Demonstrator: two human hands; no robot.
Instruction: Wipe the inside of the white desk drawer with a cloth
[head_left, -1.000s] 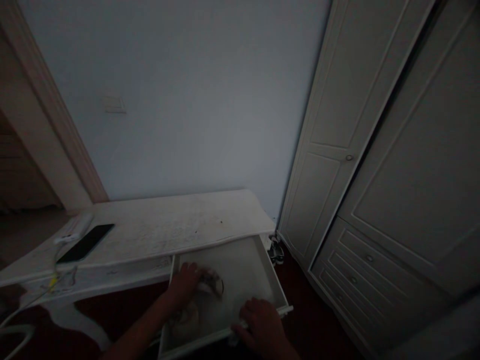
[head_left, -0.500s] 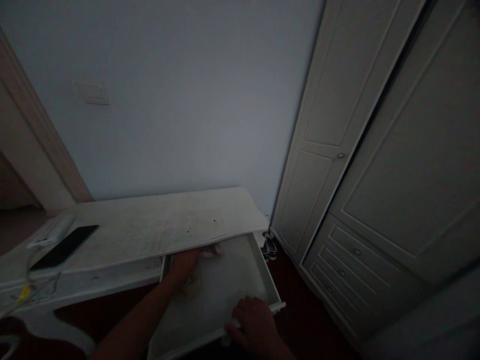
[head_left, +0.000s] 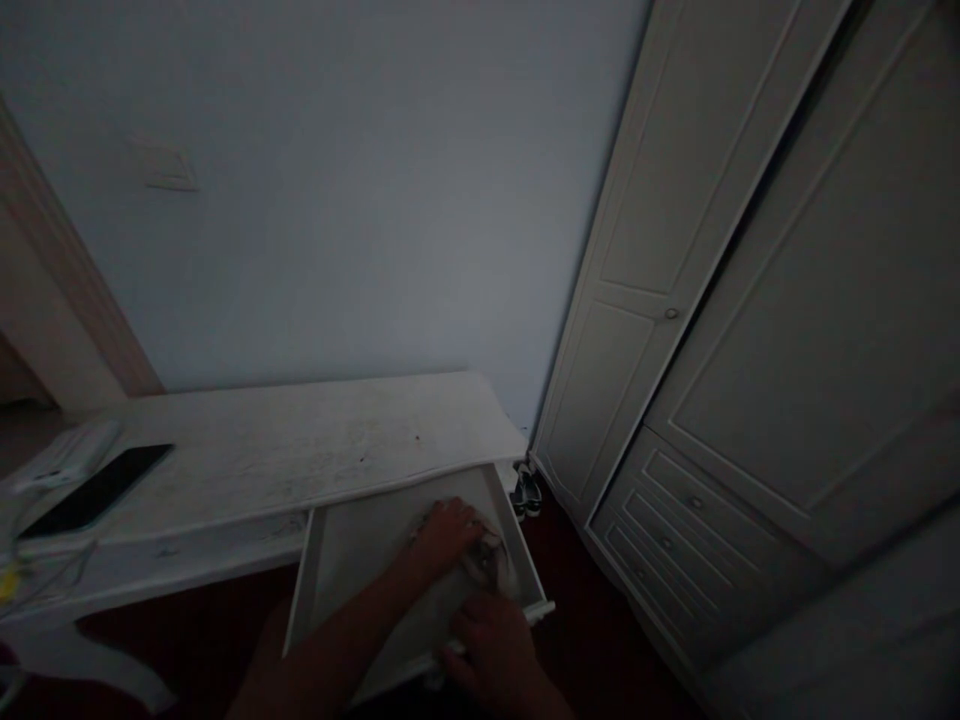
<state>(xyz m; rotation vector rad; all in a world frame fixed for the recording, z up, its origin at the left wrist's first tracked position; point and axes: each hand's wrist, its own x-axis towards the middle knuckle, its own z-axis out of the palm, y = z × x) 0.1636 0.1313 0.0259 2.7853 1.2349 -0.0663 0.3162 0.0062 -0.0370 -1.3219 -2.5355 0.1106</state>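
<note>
A white drawer (head_left: pixel 360 560) is pulled out from the desk. Inside it, my left hand (head_left: pixel 448 530) presses down on a crumpled light cloth (head_left: pixel 491 562) with darker patches, near the drawer's right side. Part of the cloth is hidden under the palm. My right hand (head_left: pixel 491 640) is closed over the drawer's front edge, close to the cloth, with the thumb on the near side. The dim light blurs the fingers.
On the white desk (head_left: pixel 262 425) lie a dark tablet (head_left: pixel 101 490) and a white device with cables (head_left: pixel 67 455) at the left. A wardrobe (head_left: pixel 637 360) stands to the right. Shoes (head_left: pixel 526 490) rest on the dark red floor between desk and wardrobe.
My left hand has moved with the cloth from the drawer's back left corner to its right side. My right hand stays on the front edge. The view has shifted slightly.
</note>
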